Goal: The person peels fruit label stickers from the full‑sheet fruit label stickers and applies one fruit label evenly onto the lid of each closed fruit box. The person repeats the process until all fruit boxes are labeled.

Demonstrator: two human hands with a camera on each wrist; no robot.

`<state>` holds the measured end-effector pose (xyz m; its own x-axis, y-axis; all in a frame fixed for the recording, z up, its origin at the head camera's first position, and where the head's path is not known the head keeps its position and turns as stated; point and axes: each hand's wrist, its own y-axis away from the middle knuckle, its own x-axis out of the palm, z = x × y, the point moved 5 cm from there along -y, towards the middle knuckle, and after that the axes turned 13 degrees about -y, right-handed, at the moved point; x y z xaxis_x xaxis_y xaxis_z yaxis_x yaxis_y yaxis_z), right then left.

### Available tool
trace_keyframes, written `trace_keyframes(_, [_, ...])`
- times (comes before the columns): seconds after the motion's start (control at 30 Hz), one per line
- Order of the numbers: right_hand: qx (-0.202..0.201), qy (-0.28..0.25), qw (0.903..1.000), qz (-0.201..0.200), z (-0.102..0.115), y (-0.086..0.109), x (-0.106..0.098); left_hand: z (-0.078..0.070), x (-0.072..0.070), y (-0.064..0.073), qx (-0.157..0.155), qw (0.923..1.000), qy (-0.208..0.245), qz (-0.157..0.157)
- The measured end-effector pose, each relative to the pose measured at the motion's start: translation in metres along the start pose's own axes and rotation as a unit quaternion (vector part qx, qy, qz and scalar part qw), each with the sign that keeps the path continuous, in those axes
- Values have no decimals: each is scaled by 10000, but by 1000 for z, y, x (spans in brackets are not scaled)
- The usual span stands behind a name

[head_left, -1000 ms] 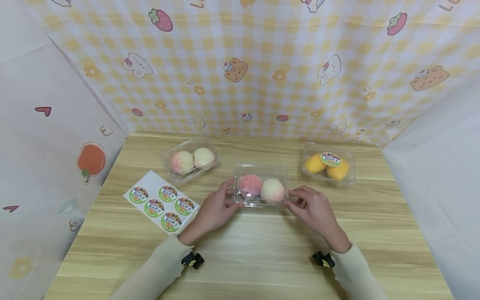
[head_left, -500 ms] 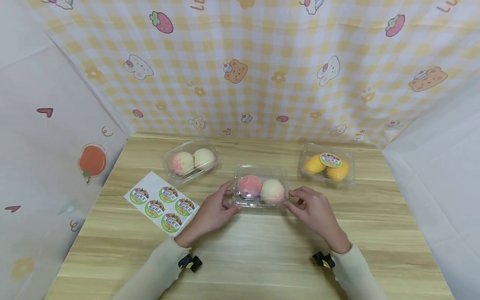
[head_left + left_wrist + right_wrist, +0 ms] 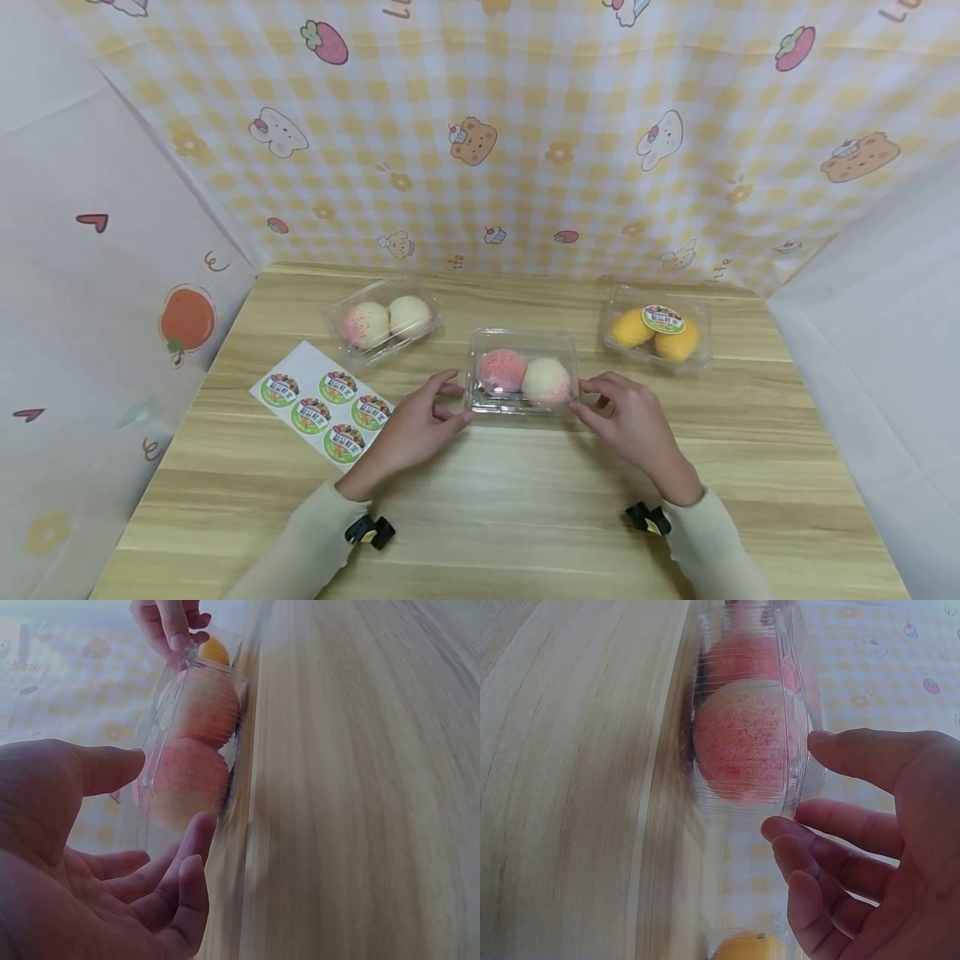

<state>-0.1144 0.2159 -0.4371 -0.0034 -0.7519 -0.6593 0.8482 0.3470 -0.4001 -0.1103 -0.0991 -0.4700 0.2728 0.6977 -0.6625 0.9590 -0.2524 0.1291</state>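
In the middle of the table, a clear plastic clamshell box [image 3: 517,407] holds two peaches, one pinker [image 3: 501,370] and one paler [image 3: 546,381]. Its lid is down and bears no sticker that I can see. My right hand [image 3: 630,421] pinches the box's near right corner; in the right wrist view the thumb [image 3: 847,752] lies against the lid's rim, with the fingers at the end wall. At the left end is my left hand [image 3: 416,429], its fingers loosely bent and spread. Its thumb [image 3: 112,766] is close to the near rim; whether it touches, I cannot tell.
A white sheet of round fruit stickers [image 3: 300,358] lies at the left, partly under the left forearm. Behind it stands another clear box [image 3: 356,296] with two peaches. A third clear box [image 3: 701,354] at the back right holds yellow fruits and carries a round sticker [image 3: 663,319].
My left hand has drawn back to the left and slightly toward me, off the box's left end. The right hand and the box have stayed where they were.
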Motion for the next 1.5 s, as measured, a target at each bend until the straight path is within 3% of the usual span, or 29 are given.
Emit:
trace_keyframes(0.83, [-36,33,10000,-40,-3,0,0,33,-30,19,-250,9988,-99,-407])
trace_keyframes(1.17, [-32,5,10000,-22,-3,0,0,52,-49,27,-218,9955,-320,-866])
trace_keyframes(1.5, [-84,17,10000,-36,-4,1,1,69,-71,39,-526,9912,-504,-1102])
